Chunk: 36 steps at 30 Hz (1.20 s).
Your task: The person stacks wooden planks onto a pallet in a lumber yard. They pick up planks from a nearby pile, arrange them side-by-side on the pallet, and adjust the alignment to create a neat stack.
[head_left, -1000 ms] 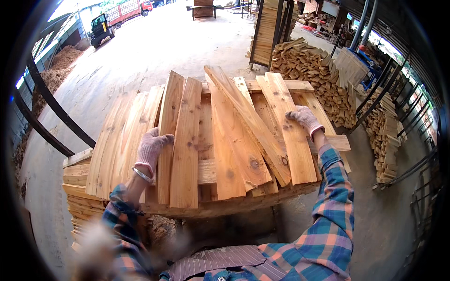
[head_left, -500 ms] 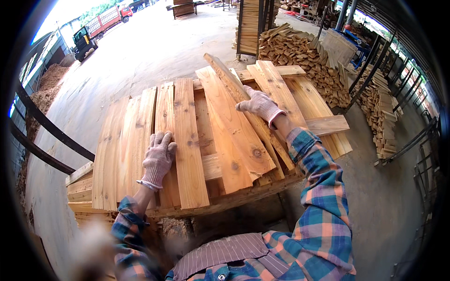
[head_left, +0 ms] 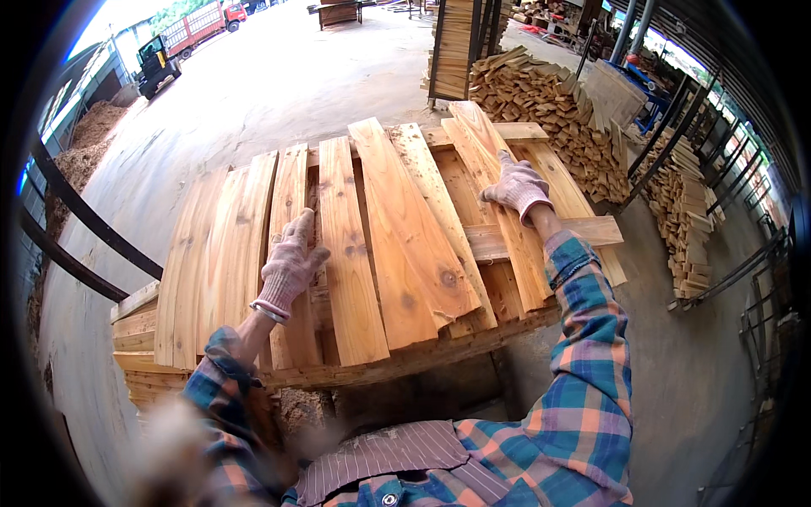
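Note:
Both my hands wear pale pinkish work gloves. My left hand (head_left: 289,264) lies over a narrow knotty board (head_left: 290,182), its fingers stretched out and its thumb pointing toward the left edge of a neighbouring board (head_left: 351,253). Farther right, my right hand (head_left: 517,188) is closed across a long wooden board (head_left: 490,152), the thumb at one edge and the fingers toward the other. Between my hands lie a wide smooth board (head_left: 414,245) and a rougher board with sawdust specks (head_left: 443,211) partly under it.
Beneath these boards are crosspieces (head_left: 583,230) and a stack of timber (head_left: 139,338). Curved black metal bars (head_left: 93,220) rise at left. Heaps of wood offcuts (head_left: 541,110) lie beyond the stack at right. A forklift (head_left: 155,66) and a red truck (head_left: 198,29) stand far left.
The rough board that my right hand held tilted now lies flat. My right hand has shifted right onto another board, which now slants over its neighbour. My left hand's fingers have straightened.

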{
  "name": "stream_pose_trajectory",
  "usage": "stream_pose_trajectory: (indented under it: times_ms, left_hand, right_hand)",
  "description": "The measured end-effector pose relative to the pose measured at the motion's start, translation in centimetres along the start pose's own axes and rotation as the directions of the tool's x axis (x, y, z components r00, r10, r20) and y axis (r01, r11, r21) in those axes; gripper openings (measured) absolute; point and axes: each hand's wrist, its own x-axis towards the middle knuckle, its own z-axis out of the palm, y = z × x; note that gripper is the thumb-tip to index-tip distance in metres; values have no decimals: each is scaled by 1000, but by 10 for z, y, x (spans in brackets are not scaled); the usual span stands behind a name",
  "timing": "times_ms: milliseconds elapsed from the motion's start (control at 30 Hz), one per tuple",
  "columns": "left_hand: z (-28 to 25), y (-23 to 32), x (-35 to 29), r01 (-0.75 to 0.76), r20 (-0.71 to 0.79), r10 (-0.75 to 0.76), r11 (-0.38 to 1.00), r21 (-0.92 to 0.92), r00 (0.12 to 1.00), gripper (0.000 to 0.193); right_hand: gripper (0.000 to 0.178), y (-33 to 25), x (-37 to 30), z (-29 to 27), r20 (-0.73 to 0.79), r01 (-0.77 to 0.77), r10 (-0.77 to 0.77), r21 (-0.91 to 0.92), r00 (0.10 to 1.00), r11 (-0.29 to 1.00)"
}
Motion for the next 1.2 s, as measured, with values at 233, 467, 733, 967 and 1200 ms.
stream_pose_trajectory:
  times_ms: [233, 467, 733, 967, 1200]
  left_hand:
    - [41, 118, 67, 126, 12, -128, 944, -306, 992, 104]
    - [64, 163, 110, 399, 197, -439, 892, 210, 877, 85]
    - [-39, 76, 56, 111, -72, -262, 620, -776, 963, 91]
    - [-108, -54, -27, 581, -103, -684, 519, 627, 722, 80]
    - [-90, -88, -40, 582, -207, -575, 608, 540, 792, 73]
  right_hand:
    - [102, 56, 30, -13, -41, 212, -224, 525, 974, 824]
    - [97, 102, 58, 8, 19, 146, -262, 792, 965, 593]
    - [35, 122, 75, 19, 18, 153, -465, 932, 885, 329]
    - [24, 58, 17, 30, 48, 18, -439, 989, 897, 145]
    - [28, 26, -1, 29, 16, 118, -446, 955, 895, 272]
